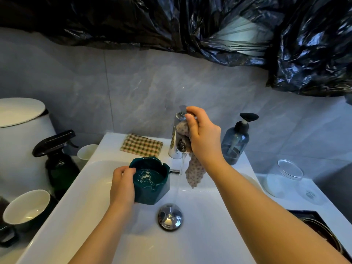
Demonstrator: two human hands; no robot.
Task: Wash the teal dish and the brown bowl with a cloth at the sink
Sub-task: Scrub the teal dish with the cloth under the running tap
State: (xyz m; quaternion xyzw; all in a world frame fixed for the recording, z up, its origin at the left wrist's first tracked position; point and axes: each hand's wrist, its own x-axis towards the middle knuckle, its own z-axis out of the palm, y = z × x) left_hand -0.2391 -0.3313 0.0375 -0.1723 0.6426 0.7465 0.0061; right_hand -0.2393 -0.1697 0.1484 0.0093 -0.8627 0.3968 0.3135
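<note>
My left hand (122, 185) grips the near-left side of the teal dish (151, 180), a hexagonal dish with notched rim and pale specks inside, held over the white sink (106, 206). My right hand (202, 136) holds a pale spotted cloth (195, 172) that hangs down beside the chrome tap (176, 138), while its fingertips rest on the tap's top lever. A thin stream of water (181, 176) runs from the spout toward the drain plug (170, 216). A dark bowl with a pale inside (26, 206) stands at the left of the sink.
A checked cloth (142, 144) lies on the sink's back ledge. A dark spray bottle (59, 161), a white cup (87, 151) and a white bin (21, 134) stand at left. A blue soap pump bottle (236, 140) and a glass jar (283, 178) stand at right.
</note>
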